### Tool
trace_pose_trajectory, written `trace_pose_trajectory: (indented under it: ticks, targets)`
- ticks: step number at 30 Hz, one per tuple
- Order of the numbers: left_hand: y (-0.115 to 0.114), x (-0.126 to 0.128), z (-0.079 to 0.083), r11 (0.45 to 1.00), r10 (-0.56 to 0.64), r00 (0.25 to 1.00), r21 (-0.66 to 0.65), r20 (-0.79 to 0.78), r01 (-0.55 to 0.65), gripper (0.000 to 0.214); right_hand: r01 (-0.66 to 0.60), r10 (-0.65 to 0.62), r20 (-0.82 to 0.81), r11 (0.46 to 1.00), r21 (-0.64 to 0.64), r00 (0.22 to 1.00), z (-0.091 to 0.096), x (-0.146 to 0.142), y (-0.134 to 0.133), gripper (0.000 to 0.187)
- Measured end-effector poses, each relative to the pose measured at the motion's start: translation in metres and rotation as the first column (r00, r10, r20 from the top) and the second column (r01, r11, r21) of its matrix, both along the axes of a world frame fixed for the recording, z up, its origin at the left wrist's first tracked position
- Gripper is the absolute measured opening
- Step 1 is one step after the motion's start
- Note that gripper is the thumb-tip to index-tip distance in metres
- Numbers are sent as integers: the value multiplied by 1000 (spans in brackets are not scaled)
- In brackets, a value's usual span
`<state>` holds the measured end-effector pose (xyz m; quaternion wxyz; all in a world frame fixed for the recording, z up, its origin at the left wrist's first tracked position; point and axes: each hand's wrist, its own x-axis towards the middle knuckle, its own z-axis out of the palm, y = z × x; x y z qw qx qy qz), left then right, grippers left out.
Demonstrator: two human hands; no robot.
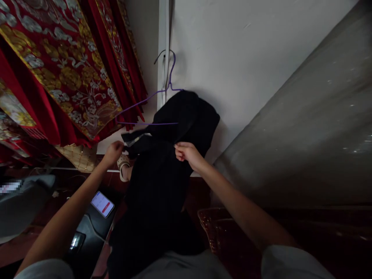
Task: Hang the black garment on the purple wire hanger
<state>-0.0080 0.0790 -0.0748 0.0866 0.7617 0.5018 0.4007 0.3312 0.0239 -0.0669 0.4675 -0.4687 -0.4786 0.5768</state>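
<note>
A black garment (186, 116) hangs partly on a purple wire hanger (145, 99), its right side over the hanger's shoulder while the left arm of the hanger is bare. My left hand (114, 152) is closed on the garment's edge at the left, where a pale strip, perhaps a label or lining, shows. My right hand (187, 154) pinches the front of the same cloth near the middle. The garment's exact kind cannot be made out in the dark folds. The hanger's hook is by a thin white pole (166, 35) against the wall.
Red cloths embroidered in gold and silver (72, 73) hang at the left. A lit phone (102, 204) lies on a dark surface below my left arm. A shoe (123, 170) shows behind the garment. A greyish shiny sheet (305, 128) slopes along the right, above a dark red glossy object (215, 221).
</note>
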Motion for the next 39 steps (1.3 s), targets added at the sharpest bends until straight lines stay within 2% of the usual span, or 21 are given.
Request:
trace_pose_trajectory:
  ticks: [2,3,5,6,9,11,13,15,17,18,21,23,24,26,28,29,30,32,34,36,39]
  targets:
    - [-17,1,-13,994,-61,998,-89,-4,60,54,-219,226,216,974,-57,950,2,6,-3,19]
    - [-25,2,-14,990,-86,996,-109,15,88,51,-354,369,327,929,-108,870,4,7,-6,16]
    - [-37,8,-3,986,-104,993,-122,61,111,46,-536,541,487,828,-164,686,13,3,-11,13]
    - [-43,15,6,984,-115,986,-122,119,129,43,-564,532,549,816,-129,644,18,-1,-15,14]
    - [-65,47,46,956,-207,887,-107,414,273,37,-509,295,649,844,166,701,37,-26,-26,47]
    - [-82,73,72,915,-307,801,-72,514,397,34,-503,261,570,803,320,779,48,-45,-32,65]
    - [-95,93,92,896,-392,792,0,469,444,28,-485,324,411,784,387,852,57,-60,-38,57]
    - [-101,102,101,905,-420,819,113,391,410,24,-421,337,270,827,372,902,64,-66,-43,36]
    - [-99,102,99,897,-442,826,163,348,411,31,-394,332,236,868,304,913,74,-62,-47,24]
    - [-96,100,93,884,-464,819,121,337,451,39,-416,350,257,866,276,901,80,-56,-49,21]
    - [-88,89,66,782,-525,821,-253,225,570,62,-496,367,393,812,307,843,101,-32,-48,16]
    - [-83,79,49,715,-573,819,-466,35,521,64,-439,206,477,779,448,854,110,-15,-39,12]
    - [-80,73,44,718,-583,810,-504,-60,480,62,-362,74,478,757,544,875,111,-9,-30,10]
    - [-71,58,43,775,-566,798,-462,-207,431,57,-154,-196,379,679,717,904,104,1,-8,15]
    - [-62,43,51,850,-502,803,-353,-321,390,52,44,-373,242,616,787,896,88,4,20,21]
    - [-59,36,56,873,-474,801,-316,-367,372,51,107,-412,208,623,775,887,77,3,34,22]
    - [-57,31,61,884,-458,793,-302,-402,357,50,138,-415,210,665,734,885,67,1,47,21]
    - [-61,26,68,882,-453,787,-335,-418,330,47,130,-356,280,793,595,892,48,-5,68,18]
    - [-71,29,69,859,-482,768,-397,-422,322,44,93,-287,372,883,460,883,35,-10,79,18]
    - [-81,35,65,863,-478,729,-417,-490,285,38,108,-307,428,897,430,850,28,-8,82,20]
    - [-83,35,59,911,-378,664,-388,-645,142,32,184,-460,408,810,556,789,24,13,76,21]
